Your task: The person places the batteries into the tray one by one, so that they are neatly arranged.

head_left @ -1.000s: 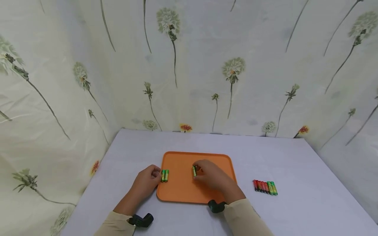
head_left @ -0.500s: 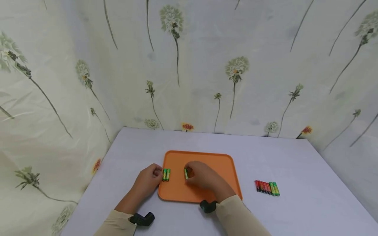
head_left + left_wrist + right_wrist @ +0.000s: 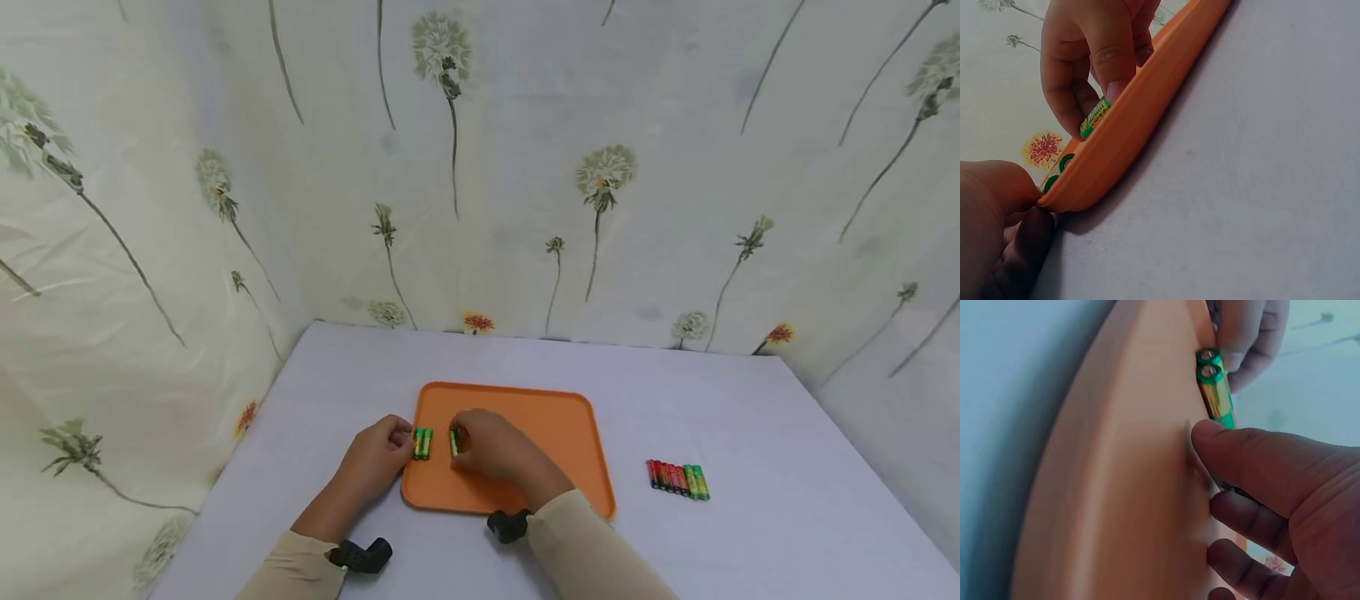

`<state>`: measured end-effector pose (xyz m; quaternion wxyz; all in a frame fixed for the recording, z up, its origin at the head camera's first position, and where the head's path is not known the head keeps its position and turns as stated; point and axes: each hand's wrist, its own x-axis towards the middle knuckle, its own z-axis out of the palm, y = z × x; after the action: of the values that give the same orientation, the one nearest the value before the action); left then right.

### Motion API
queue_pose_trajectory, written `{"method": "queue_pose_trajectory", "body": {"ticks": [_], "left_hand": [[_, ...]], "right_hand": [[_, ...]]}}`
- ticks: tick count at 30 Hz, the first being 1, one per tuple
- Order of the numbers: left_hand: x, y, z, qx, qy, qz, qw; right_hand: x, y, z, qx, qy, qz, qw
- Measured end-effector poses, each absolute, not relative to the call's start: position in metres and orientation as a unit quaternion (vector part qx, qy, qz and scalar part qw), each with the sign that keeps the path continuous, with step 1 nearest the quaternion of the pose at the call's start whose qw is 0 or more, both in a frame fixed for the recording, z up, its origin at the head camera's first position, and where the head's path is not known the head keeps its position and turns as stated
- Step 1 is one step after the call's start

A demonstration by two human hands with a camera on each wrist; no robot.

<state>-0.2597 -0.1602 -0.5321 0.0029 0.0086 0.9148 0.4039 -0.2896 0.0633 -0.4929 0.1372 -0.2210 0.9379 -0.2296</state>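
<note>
An orange tray [image 3: 547,417] lies on the table, with two green-and-yellow batteries [image 3: 422,443] side by side at its left edge. My left hand [image 3: 378,454] grips the tray's left rim right beside this pair, thumb above and fingers below in the left wrist view. Over the tray's left half, my right hand [image 3: 498,454] pinches another green battery [image 3: 1095,117] between thumb and fingertips, a short gap right of the pair. In the right wrist view the thumb [image 3: 1241,450] mostly hides the held battery, while the ends of the pair [image 3: 1210,372] show beyond it.
To the right of the tray, several red batteries [image 3: 667,477] and two green batteries [image 3: 696,482] lie in a row on the white tabletop [image 3: 750,417]. A flower-patterned curtain [image 3: 510,167] hangs behind the table. Each wrist wears a black device [image 3: 362,556].
My right hand has moved left across the tray with the battery, closer to the pair. The left hand stays at the rim. The head view has shifted slightly.
</note>
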Motion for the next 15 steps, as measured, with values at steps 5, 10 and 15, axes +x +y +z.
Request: {"method": "queue_pose_trajectory", "body": {"ticks": [5, 10, 15], "left_hand": [[-0.261, -0.162, -0.531, 0.006, 0.914, 0.406, 0.0], [-0.26, -0.161, -0.529, 0.003, 0.912, 0.411, 0.004], [-0.259, -0.161, -0.529, 0.008, 0.909, 0.416, 0.005]], "right_hand": [[-0.29, 0.055, -0.491, -0.215, 0.94, -0.228, 0.137], [-0.287, 0.044, -0.489, -0.216, 0.942, -0.216, 0.138], [-0.285, 0.035, -0.487, -0.21, 0.943, -0.217, 0.141]]}}
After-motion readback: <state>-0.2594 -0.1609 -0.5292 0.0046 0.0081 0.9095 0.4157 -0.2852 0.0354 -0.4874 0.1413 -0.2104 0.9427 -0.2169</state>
